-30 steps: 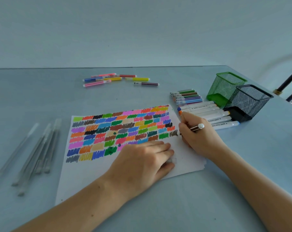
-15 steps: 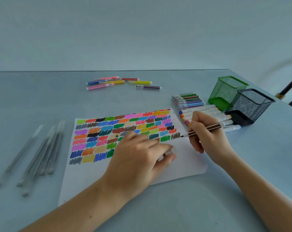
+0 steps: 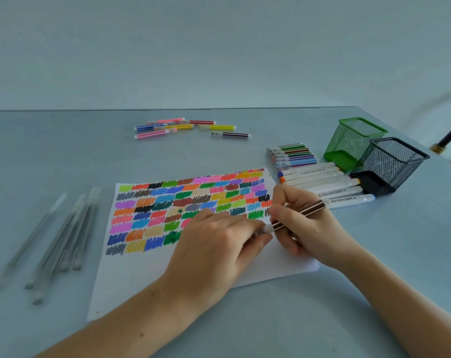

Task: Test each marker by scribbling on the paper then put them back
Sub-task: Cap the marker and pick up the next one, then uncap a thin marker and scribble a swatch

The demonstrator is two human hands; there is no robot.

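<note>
A white paper (image 3: 146, 275) covered with several rows of coloured scribbles lies in the middle of the table. Above its right part my right hand (image 3: 309, 228) grips a brown striped marker (image 3: 307, 211), held slanted with its tip end pointing left. My left hand (image 3: 219, 244) pinches the marker's clear cap (image 3: 267, 229) at that tip end, so the two hands meet over the paper. Whether the cap is fully seated is hidden by my fingers.
Thin striped markers (image 3: 294, 156) and thick white markers (image 3: 330, 184) lie in rows right of the paper, beside a green mesh cup (image 3: 353, 140) and a black mesh cup (image 3: 392, 164). More striped markers (image 3: 183, 127) lie scattered at the back. Several clear pens (image 3: 64, 236) lie at the left.
My right hand stopped scribbling, lifted the brown marker off the paper and turned it. My left hand rose from the paper and brought the cap to the marker's tip.
</note>
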